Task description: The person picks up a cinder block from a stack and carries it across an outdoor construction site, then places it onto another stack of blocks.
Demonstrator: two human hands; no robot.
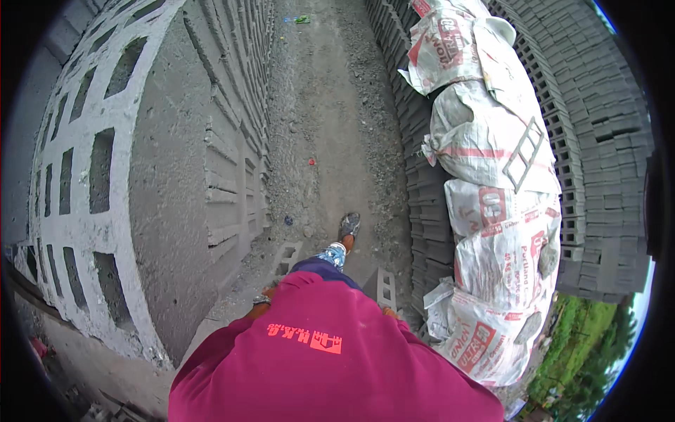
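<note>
Low on my left side, my left hand point(262, 299) shows only in part beside my maroon shirt, closed at the near end of a grey hollow concrete block point(287, 258). To the right, another hollow concrete block point(386, 288) hangs upright beside my leg, its openings showing. My right hand point(390, 312) is closed at that block's near end, with most of the fingers hidden by the shirt. One shoe point(349, 225) is forward on the gravel path, between the two blocks.
A tall stack of hollow blocks point(169, 141) walls the left side. Along the right runs another block stack point(425, 232), topped by white-and-red cement sacks point(492, 218). More blocks point(612, 169) stand beyond. The gravel path point(336, 133) runs ahead between the stacks, with bits of litter point(301, 20).
</note>
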